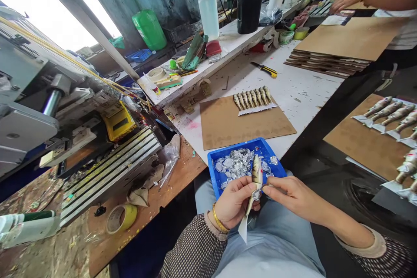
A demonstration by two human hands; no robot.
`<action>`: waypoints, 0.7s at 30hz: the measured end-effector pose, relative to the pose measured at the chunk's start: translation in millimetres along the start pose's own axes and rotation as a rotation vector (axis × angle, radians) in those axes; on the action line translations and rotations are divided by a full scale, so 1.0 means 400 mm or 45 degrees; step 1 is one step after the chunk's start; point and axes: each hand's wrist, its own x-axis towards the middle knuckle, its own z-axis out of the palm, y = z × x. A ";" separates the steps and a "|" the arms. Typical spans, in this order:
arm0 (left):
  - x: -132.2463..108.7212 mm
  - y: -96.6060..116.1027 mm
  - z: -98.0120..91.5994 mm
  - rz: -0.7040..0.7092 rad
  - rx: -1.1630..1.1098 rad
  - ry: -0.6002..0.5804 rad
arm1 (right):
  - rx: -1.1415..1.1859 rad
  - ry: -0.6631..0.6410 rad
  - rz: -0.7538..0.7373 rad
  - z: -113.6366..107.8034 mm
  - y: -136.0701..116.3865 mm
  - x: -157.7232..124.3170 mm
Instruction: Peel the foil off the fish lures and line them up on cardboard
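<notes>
My left hand (239,195) is closed around a fish-shaped fishing lure (257,169), held upright over my lap. It has a pale body with dark stripes, a red mark and a flat white tail piece pointing down. My right hand (289,195) meets it from the right, thumb and finger pinched on a bit of silver foil (258,193) at the lure's lower body. Behind both hands a blue tray (213,182) full of loose silver foil pieces (236,165) rests on my lap against the table.
A cardboard sheet (221,126) bears a row of lures (250,97). Beyond lies a yellow-black utility knife (269,71). Right are stacked boards (345,43), a co-worker's hand (350,0) and another board (355,147) with lures. A machine (107,173) and yellow tape roll (122,219) stand left.
</notes>
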 end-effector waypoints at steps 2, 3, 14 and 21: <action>0.000 0.003 0.002 -0.002 0.005 0.001 | -0.002 0.004 0.005 -0.003 -0.003 -0.001; 0.000 0.004 0.004 -0.002 0.007 -0.002 | 0.001 0.009 0.007 -0.005 -0.005 -0.002; 0.000 0.014 0.017 0.029 -0.020 0.013 | 0.014 0.087 -0.004 0.003 0.003 -0.004; 0.009 0.011 0.017 0.047 -0.019 0.038 | 0.096 -0.006 -0.005 0.010 -0.011 -0.001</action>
